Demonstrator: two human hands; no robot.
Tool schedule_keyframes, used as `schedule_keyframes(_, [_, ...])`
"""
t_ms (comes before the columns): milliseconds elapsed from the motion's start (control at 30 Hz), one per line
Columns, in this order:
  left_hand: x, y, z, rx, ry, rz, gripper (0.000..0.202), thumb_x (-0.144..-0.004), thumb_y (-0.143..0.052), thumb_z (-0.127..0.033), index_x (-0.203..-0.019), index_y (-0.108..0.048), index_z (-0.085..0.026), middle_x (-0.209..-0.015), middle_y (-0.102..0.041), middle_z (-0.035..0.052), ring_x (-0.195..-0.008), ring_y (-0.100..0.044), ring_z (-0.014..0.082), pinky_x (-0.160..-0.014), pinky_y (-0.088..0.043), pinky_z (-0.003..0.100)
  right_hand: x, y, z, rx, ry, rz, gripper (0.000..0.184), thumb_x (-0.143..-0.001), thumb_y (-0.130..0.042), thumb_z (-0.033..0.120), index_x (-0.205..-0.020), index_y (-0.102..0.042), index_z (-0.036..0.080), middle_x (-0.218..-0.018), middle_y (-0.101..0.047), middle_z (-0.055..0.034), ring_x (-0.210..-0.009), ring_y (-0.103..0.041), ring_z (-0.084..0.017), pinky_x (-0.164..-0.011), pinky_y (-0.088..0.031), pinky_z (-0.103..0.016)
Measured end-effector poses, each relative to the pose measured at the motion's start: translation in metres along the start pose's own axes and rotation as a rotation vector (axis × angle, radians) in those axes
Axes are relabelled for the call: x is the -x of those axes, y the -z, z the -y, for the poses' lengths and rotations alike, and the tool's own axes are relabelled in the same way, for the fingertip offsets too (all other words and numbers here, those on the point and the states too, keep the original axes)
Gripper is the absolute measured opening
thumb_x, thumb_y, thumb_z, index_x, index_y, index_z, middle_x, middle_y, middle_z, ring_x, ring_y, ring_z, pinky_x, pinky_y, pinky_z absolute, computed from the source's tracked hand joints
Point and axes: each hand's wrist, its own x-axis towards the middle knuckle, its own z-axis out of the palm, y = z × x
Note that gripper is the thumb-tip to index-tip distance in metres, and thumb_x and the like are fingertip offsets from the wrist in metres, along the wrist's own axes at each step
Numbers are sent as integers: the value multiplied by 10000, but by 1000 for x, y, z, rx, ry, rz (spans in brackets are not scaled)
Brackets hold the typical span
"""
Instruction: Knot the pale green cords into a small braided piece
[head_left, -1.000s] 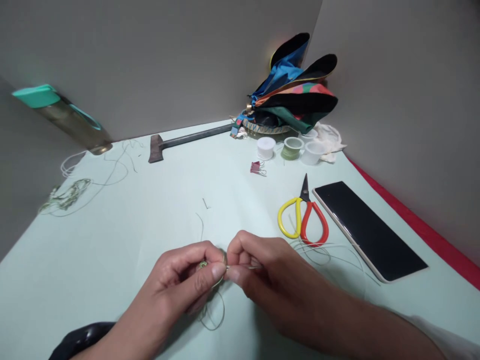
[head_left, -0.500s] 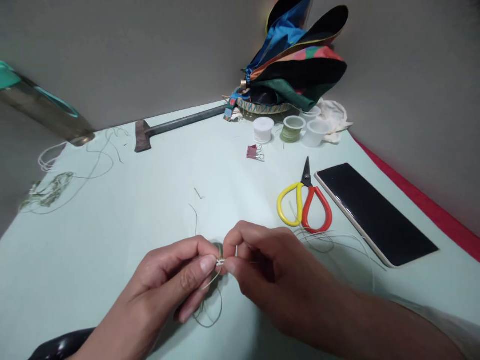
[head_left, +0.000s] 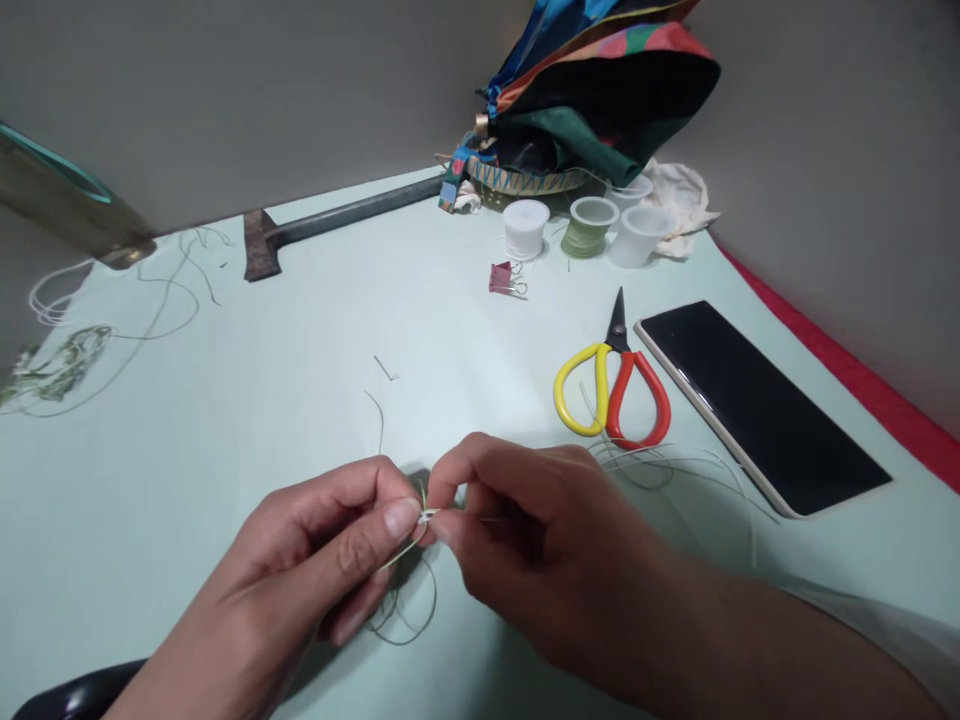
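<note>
Between thumb and index finger, my left hand [head_left: 330, 560] pinches a small knotted piece of white and green cord [head_left: 425, 517]. My right hand [head_left: 525, 540] is closed too, its thumb and index fingertip pinching the cord just right of the knot. A loose green cord end [head_left: 403, 552] crosses below the knot. Under my hands a loop of thin green cord [head_left: 429, 612] hangs or lies over the table. Another thin strand [head_left: 379, 420] sticks out above my left index finger. The exact shape of the knot is partly hidden by my fingertips.
Scissors [head_left: 618, 385] with yellow and red handles lie beside a phone [head_left: 757, 400] on the right. Behind them are a white spool [head_left: 526, 228], a green spool [head_left: 589, 230], a binder clip [head_left: 504, 279] and an umbrella [head_left: 600, 110]. A hammer [head_left: 262, 245] and cord bundle [head_left: 64, 365] lie left.
The camera view has shifted, so the far objects appear higher and more spread out. Both hands stay together at the knot, with slightly more green cord showing between the fingertips.
</note>
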Motion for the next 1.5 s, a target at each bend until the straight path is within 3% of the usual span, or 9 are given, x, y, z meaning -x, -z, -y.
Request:
schedule_keyframes(300, [-1,-1,0,6,-2,-75,528,-781,-777,-747,-662,-676,-242,-556,-434,-36,-580,-304,148,-549,-246,293,-2,-3,-3,-45,18,-23,151,-847,-601,92,-777,-572,224,-566,-369,123,-511,-340,-46,-468,-279,-162])
schedule_keyframes(533, [2,-1,-4,1,-22,-72,526,-767,-782,-758,-674,-695,-247,-560,-424,-38,-582,-306,135,-535,-249,271,-4,1,3,-274,-154,45,143,-894,-617,128,-791,-591,224,-589,-433,110,-545,-398,-66,-480,-329,-166])
schedule_keyframes(733, [2,-1,-4,-33,-2,-73,547,-739,-787,-775,-644,-691,-245,-558,-403,-34,-572,-292,141,-531,-235,294,-6,4,9,-442,-276,112,171,-856,-611,68,-772,-567,210,-585,-407,111,-551,-368,-61,-473,-299,-156])
schedule_keyframes(1133, [0,-2,-2,21,16,-53,508,-739,-813,-739,-626,-724,-251,-541,-421,-33,-568,-304,142,-540,-251,291,-4,3,8,-435,-254,95,186,-799,-600,49,-725,-540,209,-577,-388,111,-543,-336,-60,-452,-280,-157])
schedule_keyframes(1300, [-3,6,6,157,-104,51,374,-872,-779,-599,-696,-782,-268,-574,-543,-11,-591,-461,155,-556,-397,246,-5,4,10,-504,-260,104,180,-793,-592,38,-730,-553,202,-578,-384,113,-546,-325,-56,-464,-280,-158])
schedule_keyframes(1400, [-5,10,8,153,-113,41,406,-913,-713,-614,-731,-788,-258,-672,-629,18,-661,-527,177,-622,-481,238,-6,3,10,-503,-257,101,190,-779,-600,32,-712,-544,201,-576,-360,113,-546,-307,-57,-458,-267,-166])
schedule_keyframes(1500, [-8,9,5,123,-111,17,397,-887,-700,-614,-756,-776,-247,-617,-592,28,-633,-518,208,-596,-481,283,-6,2,9,-511,-257,92,189,-778,-619,35,-712,-552,199,-584,-351,111,-554,-298,-59,-464,-261,-169])
